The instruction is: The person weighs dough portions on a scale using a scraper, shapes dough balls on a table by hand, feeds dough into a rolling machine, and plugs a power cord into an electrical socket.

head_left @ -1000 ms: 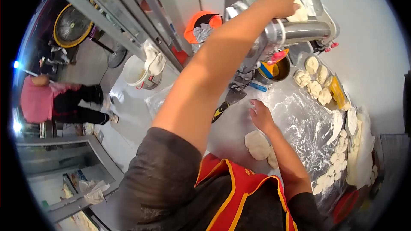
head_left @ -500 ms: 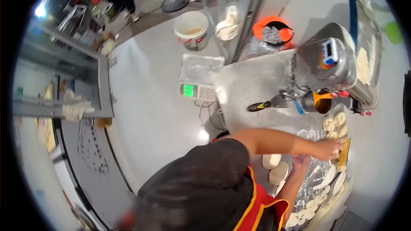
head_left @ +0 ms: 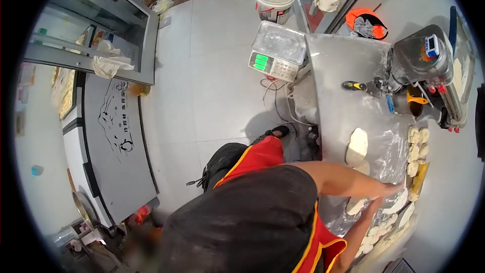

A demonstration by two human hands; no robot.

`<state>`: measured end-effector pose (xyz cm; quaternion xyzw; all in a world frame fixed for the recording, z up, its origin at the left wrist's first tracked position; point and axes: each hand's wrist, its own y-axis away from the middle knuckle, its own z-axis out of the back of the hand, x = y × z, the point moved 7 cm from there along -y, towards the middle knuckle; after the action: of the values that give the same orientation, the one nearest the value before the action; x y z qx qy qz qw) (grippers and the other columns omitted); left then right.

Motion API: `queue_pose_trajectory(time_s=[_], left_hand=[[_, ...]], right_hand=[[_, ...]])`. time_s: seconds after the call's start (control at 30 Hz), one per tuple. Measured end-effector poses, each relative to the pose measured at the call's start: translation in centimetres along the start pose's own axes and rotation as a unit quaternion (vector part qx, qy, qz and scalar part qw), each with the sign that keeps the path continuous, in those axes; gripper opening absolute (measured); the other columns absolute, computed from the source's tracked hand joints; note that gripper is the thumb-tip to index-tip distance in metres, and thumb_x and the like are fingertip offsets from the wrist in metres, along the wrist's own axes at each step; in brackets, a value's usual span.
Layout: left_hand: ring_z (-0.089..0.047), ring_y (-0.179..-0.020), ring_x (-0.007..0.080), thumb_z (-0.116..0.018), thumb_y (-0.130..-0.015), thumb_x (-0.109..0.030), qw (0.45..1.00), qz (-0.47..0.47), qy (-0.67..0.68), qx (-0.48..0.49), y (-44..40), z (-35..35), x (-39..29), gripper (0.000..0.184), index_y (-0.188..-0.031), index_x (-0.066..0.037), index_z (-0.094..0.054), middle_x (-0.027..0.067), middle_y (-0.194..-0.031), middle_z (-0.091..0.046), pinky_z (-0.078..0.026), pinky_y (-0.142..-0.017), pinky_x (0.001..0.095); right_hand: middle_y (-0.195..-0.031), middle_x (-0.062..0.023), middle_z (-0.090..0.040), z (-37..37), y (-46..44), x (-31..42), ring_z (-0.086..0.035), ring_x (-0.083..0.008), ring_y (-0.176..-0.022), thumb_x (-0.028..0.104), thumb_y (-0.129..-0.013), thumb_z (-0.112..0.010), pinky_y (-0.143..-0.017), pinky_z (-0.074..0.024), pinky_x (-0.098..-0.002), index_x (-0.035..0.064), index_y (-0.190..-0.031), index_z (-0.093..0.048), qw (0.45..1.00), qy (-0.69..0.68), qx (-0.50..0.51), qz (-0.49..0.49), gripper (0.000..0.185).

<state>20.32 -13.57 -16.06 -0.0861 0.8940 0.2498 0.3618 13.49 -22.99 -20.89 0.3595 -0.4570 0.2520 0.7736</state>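
My left hand [head_left: 391, 188] reaches over the floured worktop with its fingers stretched out, at the upper end of a pale flat dough strip [head_left: 397, 202]. Whether it touches the strip is unclear. My right hand [head_left: 375, 204] is just below the left, close to the same strip; its fingers are too small and partly covered to read. A yellow bar-shaped tool [head_left: 418, 182] lies at the far edge, apart from both hands. Flat dough pieces [head_left: 358, 144] lie on the near side, partly behind my left forearm. Small dough lumps [head_left: 371, 237] sit beyond my right forearm.
Dough blocks [head_left: 418, 144] line the worktop's far edge. A metal machine [head_left: 424, 55], a pot [head_left: 404, 102] and a yellow-black handled scraper [head_left: 354, 86] stand or lie farther left. Beside the worktop are a scale [head_left: 278, 45] and a white bucket [head_left: 274, 0].
My left hand has let go of the yellow tool and come back to the dough strip beside my right hand. The view has shifted, showing more floor and my foot.
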Motion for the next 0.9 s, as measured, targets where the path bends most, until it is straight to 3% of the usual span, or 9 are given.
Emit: queue_pose_trajectory(time_s=[0.1, 0.13, 0.17, 0.23, 0.37, 0.47, 0.5, 0.63, 0.9], left_hand=[[-0.041, -0.128, 0.0325, -0.045, -0.087, -0.058, 0.992, -0.062, -0.101, 0.041, 9.8, 2.1, -4.6, 0.076, -0.135, 0.0, -0.043, 0.0203, -0.14, -0.042, -0.034, -0.103, 0.0439], [-0.042, -0.127, 0.0318, -0.05, -0.087, -0.054, 0.981, -0.085, -0.17, 0.041, 12.0, 2.9, -5.3, 0.072, -0.133, 0.0, -0.046, 0.0203, -0.139, -0.044, -0.036, -0.101, 0.0434], [-0.057, -0.106, 0.0281, -0.056, -0.084, -0.047, 0.981, -0.146, -0.108, 0.072, 12.1, 3.4, -4.1, 0.059, -0.119, 0.001, -0.059, 0.0172, -0.116, -0.061, -0.045, -0.09, 0.0395], [-0.055, -0.083, 0.0148, -0.059, -0.085, -0.039, 0.985, -0.089, -0.067, 0.135, 17.5, 5.7, -2.7, 0.042, -0.1, 0.0, -0.064, 0.0065, -0.091, -0.062, -0.046, -0.073, 0.0288], [-0.056, -0.081, 0.0155, -0.058, -0.088, -0.04, 0.962, -0.053, -0.205, 0.17, 25.0, 16.1, 3.4, 0.043, -0.104, -0.001, -0.066, 0.005, -0.091, -0.065, -0.047, -0.073, 0.0306], [-0.052, -0.079, 0.0132, -0.055, -0.09, -0.035, 0.98, -0.015, -0.199, -0.006, 28.7, 30.4, 12.3, 0.035, -0.096, -0.002, -0.064, 0.0031, -0.085, -0.063, -0.044, -0.069, 0.0319], [-0.053, -0.077, 0.0167, -0.054, -0.09, -0.028, 0.991, 0.04, -0.049, -0.118, 30.5, 35.4, 16.4, 0.025, -0.095, -0.006, -0.065, 0.0039, -0.085, -0.063, -0.043, -0.07, 0.0329], [-0.054, -0.097, 0.0169, -0.05, -0.093, -0.033, 0.889, 0.093, -0.011, -0.447, 39.9, 50.7, 22.9, 0.038, -0.119, -0.007, -0.058, 0.0056, -0.102, -0.06, -0.043, -0.084, 0.0335], [-0.051, -0.085, 0.0101, -0.053, -0.092, -0.032, 0.852, 0.11, 0.141, -0.493, 43.7, 57.4, 28.7, 0.032, -0.11, -0.006, -0.06, -0.0009, -0.093, -0.057, -0.043, -0.076, 0.0277]], right_hand=[[-0.147, -0.012, -0.034, 2.0, 4.2, 3.1, -0.039, -0.0256, -0.129, 0.024, -0.095, -0.051, -0.106, -0.0299, -0.0366, 0.0074, -0.144, -0.031, 0.961, 0.253, -0.106, 0.033, 0.056], [-0.143, -0.0129, -0.039, 1.4, 6.0, 4.8, -0.043, -0.0256, -0.127, 0.016, -0.093, -0.054, -0.104, -0.0329, -0.0364, 0.0041, -0.142, -0.035, 0.978, 0.158, -0.132, 0.022, 0.053], [-0.142, -0.0128, -0.041, 0.4, 7.0, 5.5, -0.044, -0.0249, -0.125, 0.015, -0.094, -0.053, -0.103, -0.0337, -0.0359, 0.0036, -0.141, -0.037, 0.975, 0.165, -0.113, 0.094, 0.051], [-0.139, -0.0127, -0.045, -1.1, 9.2, 6.8, -0.046, -0.0235, -0.123, 0.015, -0.096, -0.05, -0.102, -0.0353, -0.0349, 0.0027, -0.138, -0.04, 0.952, 0.185, -0.075, 0.234, 0.046], [-0.12, -0.0102, -0.059, -18.4, 20.0, 11.8, -0.056, -0.0191, -0.106, 0.013, -0.095, -0.05, -0.092, -0.0433, -0.0309, 0.0021, -0.126, -0.052, 0.957, 0.242, 0.032, 0.155, 0.033], [-0.109, -0.008, -0.062, -28.8, 23.4, 5.0, -0.059, -0.0186, -0.098, 0.015, -0.093, -0.054, -0.085, -0.0465, -0.03, 0.001, -0.122, -0.055, 0.941, 0.246, 0.19, 0.137, 0.033], [-0.107, -0.0075, -0.062, -30.9, 23.7, 1.6, -0.059, -0.0187, -0.096, 0.016, -0.092, -0.054, -0.084, -0.0469, -0.03, 0.0008, -0.121, -0.055, 0.926, 0.276, 0.218, 0.137, 0.033], [-0.103, -0.0069, -0.063, -35.5, 21.9, -13.0, -0.061, -0.0164, -0.089, 0.013, -0.089, -0.057, -0.078, -0.0483, -0.0274, 0.0024, -0.121, -0.056, 0.944, 0.163, 0.22, -0.184, 0.034], [-0.093, -0.0042, -0.062, -43.0, 13.6, -29.4, -0.058, -0.0115, -0.078, 0.014, -0.086, -0.058, -0.067, -0.0458, -0.0244, 0.0033, -0.12, -0.058, 0.91, 0.167, 0.172, -0.339, 0.035]])
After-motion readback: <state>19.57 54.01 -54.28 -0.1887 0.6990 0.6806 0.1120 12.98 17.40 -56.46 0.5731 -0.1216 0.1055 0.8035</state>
